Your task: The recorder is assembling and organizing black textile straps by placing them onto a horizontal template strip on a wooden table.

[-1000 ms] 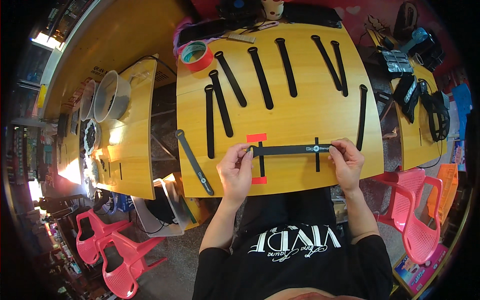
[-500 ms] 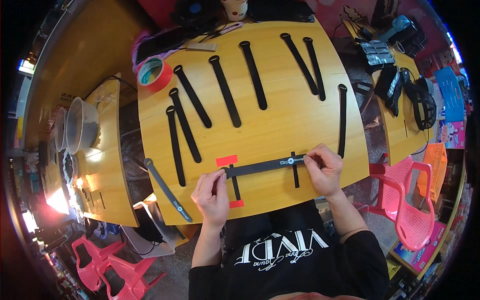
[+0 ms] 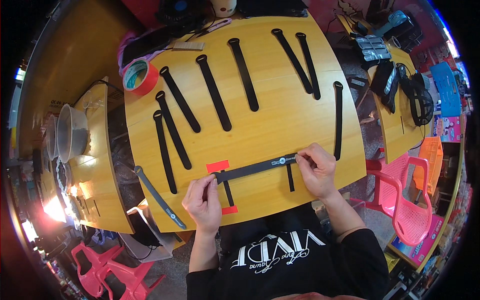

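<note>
A black hook-and-loop strap (image 3: pixel 250 171) with a pale printed mark is stretched between my hands, low over the near part of the wooden table (image 3: pixel 280 125). My left hand (image 3: pixel 204 204) pinches its left end, beside a piece of red tape (image 3: pixel 218 166). The right end sits between the thumb and fingers of my right hand (image 3: pixel 318 171). Beneath the strap run two narrow dark strips or slots, a left one (image 3: pixel 228 191) and a right one (image 3: pixel 291 181). Another piece of red tape (image 3: pixel 229 210) lies at the left one's near end.
Several similar straps (image 3: pixel 214 95) with ringed ends lie spread across the table. One marked strap (image 3: pixel 159 197) is at the left edge. A red tape roll (image 3: pixel 148 80) stands far left. Pink chairs (image 3: pixel 392 185) flank the table; a side table (image 3: pixel 112 185) holds tubs (image 3: pixel 72 131).
The table has shifted left and slightly down in view. Both hands keep their hold, and the strap's right end has moved a little away from me, now covering the right dark strip's far end.
</note>
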A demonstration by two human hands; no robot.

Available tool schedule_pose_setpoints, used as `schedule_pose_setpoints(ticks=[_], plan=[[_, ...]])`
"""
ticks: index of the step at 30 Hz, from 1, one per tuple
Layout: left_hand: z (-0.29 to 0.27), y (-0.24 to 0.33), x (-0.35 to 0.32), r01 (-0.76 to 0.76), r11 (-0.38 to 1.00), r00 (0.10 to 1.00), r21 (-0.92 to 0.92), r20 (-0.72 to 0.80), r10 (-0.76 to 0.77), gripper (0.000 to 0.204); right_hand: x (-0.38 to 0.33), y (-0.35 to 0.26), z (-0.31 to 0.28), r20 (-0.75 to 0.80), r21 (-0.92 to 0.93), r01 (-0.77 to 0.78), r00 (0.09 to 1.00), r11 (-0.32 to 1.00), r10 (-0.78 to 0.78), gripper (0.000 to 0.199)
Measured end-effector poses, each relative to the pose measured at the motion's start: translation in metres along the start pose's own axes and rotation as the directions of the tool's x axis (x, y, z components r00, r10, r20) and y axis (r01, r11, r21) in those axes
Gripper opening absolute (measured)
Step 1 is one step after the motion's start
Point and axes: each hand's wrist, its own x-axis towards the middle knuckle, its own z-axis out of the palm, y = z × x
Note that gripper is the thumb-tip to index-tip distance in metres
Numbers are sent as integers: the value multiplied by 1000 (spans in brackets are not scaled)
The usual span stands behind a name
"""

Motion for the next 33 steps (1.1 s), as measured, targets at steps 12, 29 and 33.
schedule_pose_setpoints(ticks=[12,29,33], plan=[[-1,0,2,-23,999,1000,31,9,23,7,2,-4,6,-12,-99,68,998,993,-69,9],[2,2,-2,-173,962,984,210,-11,179,17,-2,-5,9,-2,-189,140,990,972,-143,8],[4,4,-1,-215,944,974,248,-19,227,13,-2,-7,10,-1,-195,145,989,970,-148,8]])
